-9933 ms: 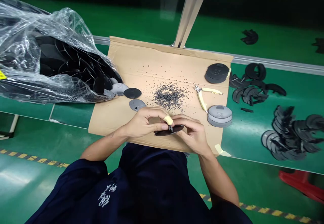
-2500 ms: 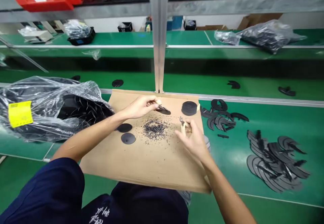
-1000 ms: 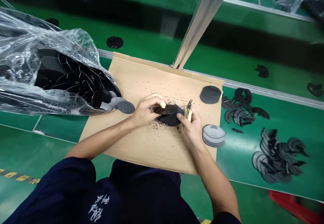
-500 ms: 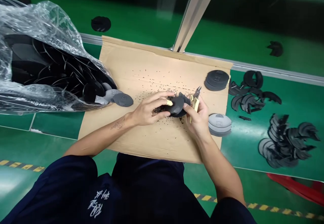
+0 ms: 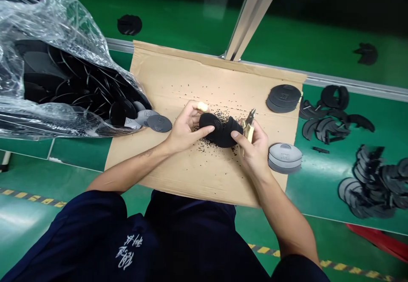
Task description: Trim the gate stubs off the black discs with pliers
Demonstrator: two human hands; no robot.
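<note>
My left hand (image 5: pixel 185 129) grips a black oval disc (image 5: pixel 208 122) with a ribbed patch, thumb on top; one fingertip wears a yellow cover. Close on its right, my right hand (image 5: pixel 256 148) pinches a few dark curved pieces (image 5: pixel 231 133) under the thumb. The same hand also keeps a pair of nippers (image 5: pixel 249 126) with pale yellow handles against the palm, jaws pointing up and away. Whether the disc touches the curved pieces I cannot tell. Small black bits lie scattered on the cardboard sheet (image 5: pixel 178 171) beneath both hands.
At left, a clear plastic bag (image 5: pixel 70 22) spills dark discs (image 5: pixel 159 123). To the right stand a black disc stack (image 5: pixel 284 99) and a grey disc stack (image 5: pixel 284 158). Curved offcuts (image 5: pixel 366 184) lie on the green table (image 5: pixel 318 197). A metal post (image 5: pixel 251 22) rises behind the cardboard.
My left hand has shifted the disc leftward from the pieces in my right hand, its fingers lifting and the thumb now on top. The view has moved slightly.
</note>
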